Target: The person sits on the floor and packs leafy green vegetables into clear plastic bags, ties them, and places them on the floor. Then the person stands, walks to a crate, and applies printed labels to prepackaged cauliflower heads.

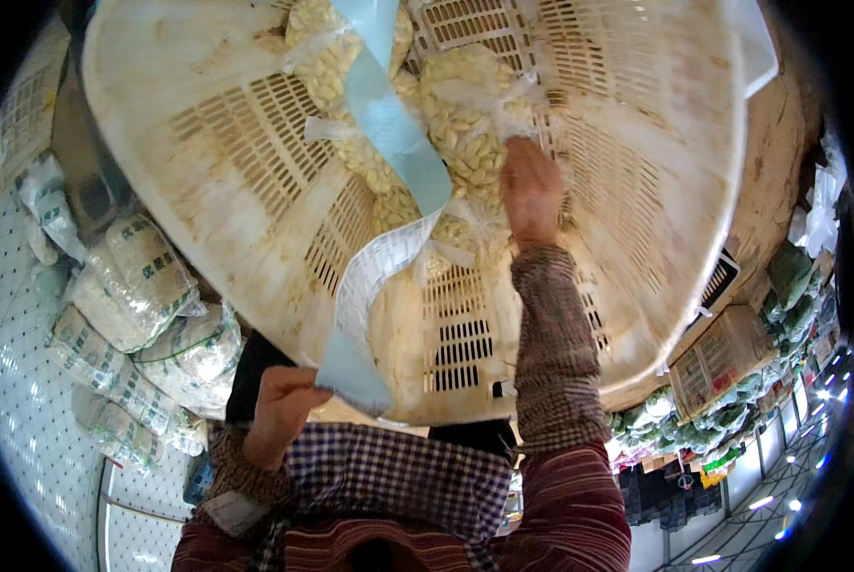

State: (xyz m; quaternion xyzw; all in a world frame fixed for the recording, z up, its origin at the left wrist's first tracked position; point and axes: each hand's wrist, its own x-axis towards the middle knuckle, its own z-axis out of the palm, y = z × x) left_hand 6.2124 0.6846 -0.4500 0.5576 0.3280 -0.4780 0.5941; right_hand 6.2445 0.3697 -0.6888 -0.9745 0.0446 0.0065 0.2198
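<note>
A large, stained white plastic basket (179,57) with slotted sides stands in front of me. Inside lie several clear bags of peeled garlic cloves (455,114), their plastic tops knotted or twisted. Across the bags and over the near rim runs a long curling strip of labels (398,133), pale blue on one side and white with print on the other. My left hand (279,410), at the near rim, pinches the strip's near end. My right hand (532,191) reaches into the basket and rests against a garlic bag's right side; its fingers are bent down, blurred and partly hidden.
Large plastic-wrapped bags (131,286) of pale goods are piled on the left by a white dotted surface (26,381). To the right are a cardboard box (722,357), wrapped green goods (789,305) and a brown surface (780,153) beside the basket.
</note>
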